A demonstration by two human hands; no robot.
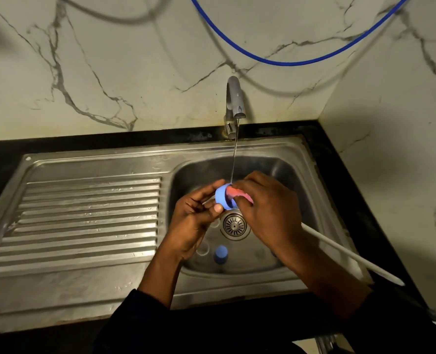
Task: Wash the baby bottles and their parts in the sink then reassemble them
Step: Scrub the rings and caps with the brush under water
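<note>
On my feed the left hand (194,213) pinches one blue plastic ring (222,198), a short smooth round collar, thumb on its near side and fingers curled over its far rim. The right hand (268,208) is curled round a brush (237,194) just behind its soft pink head, which is pushed into the ring's open mouth. The brush's long, straight white handle (352,254) runs out to the near right, past the sink's edge. A single thin stream of water (234,154) falls from the one curved grey metal tap (233,103) onto the ring. Both hands are above the steel basin (283,175), over its round slotted drain strainer (234,226). On the basin floor, near side, stands a second blue piece (220,254), rounded on top, and beside it I make out faint clear round shapes (202,248), too dim to count. Left of the basin lies the ribbed, wet steel drainboard (84,218). A black counter (344,169) frames the sink. Behind is a veined marble wall (135,60) with two hoses, one blue (283,63) and one grey (125,17).
</note>
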